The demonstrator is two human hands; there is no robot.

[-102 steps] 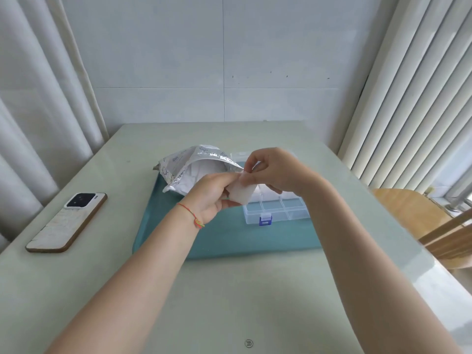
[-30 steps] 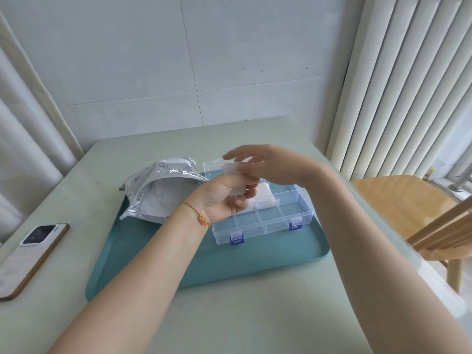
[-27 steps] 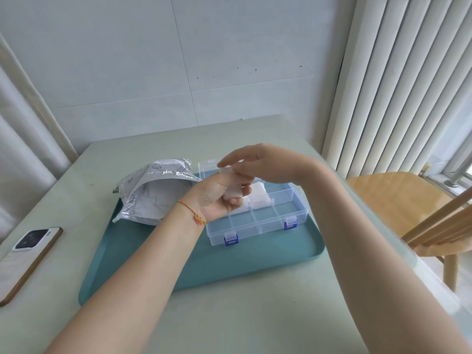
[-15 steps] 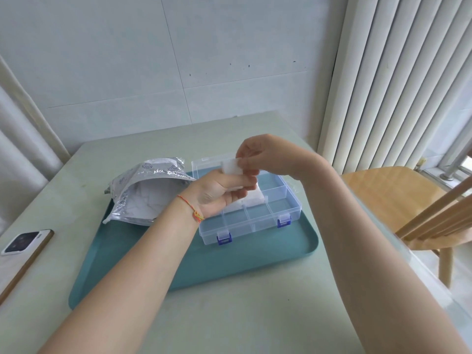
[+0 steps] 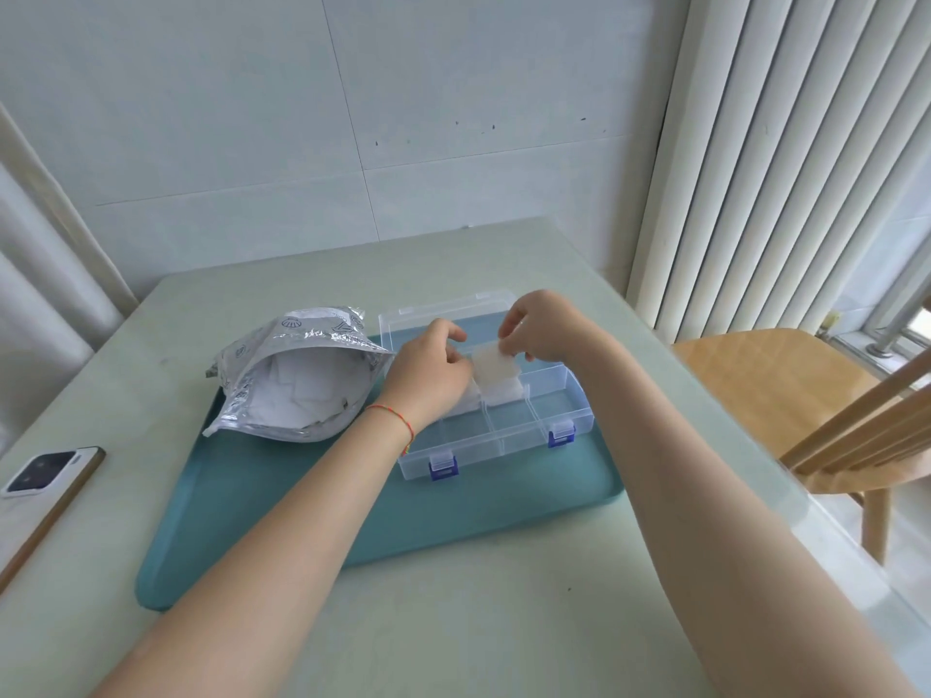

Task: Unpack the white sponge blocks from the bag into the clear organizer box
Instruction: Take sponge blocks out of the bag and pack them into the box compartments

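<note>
While my right hand [image 5: 541,327] pinches the white sponge block [image 5: 494,371] by its far edge, my left hand [image 5: 428,377] has come down beside it, its fingers [image 5: 456,340] curled at the block's left side, though I cannot tell whether they grip anything. Half a second ago I held the block higher, above the clear organizer box [image 5: 504,435]; now it hangs low over the far middle compartment, just above another white block [image 5: 504,395] already lying there. I judge this one is close to being seated, with more still in the open foil bag [image 5: 297,380] to the left. The box lid [image 5: 443,314] stands open on the far side and thin dividers [image 5: 491,420] hem the compartment, so room is tight. The near compartments look empty. Bag and box sit on the teal tray [image 5: 282,496] on the counter [image 5: 453,622]; a phone [image 5: 43,483] lies far left, well apart.
</note>
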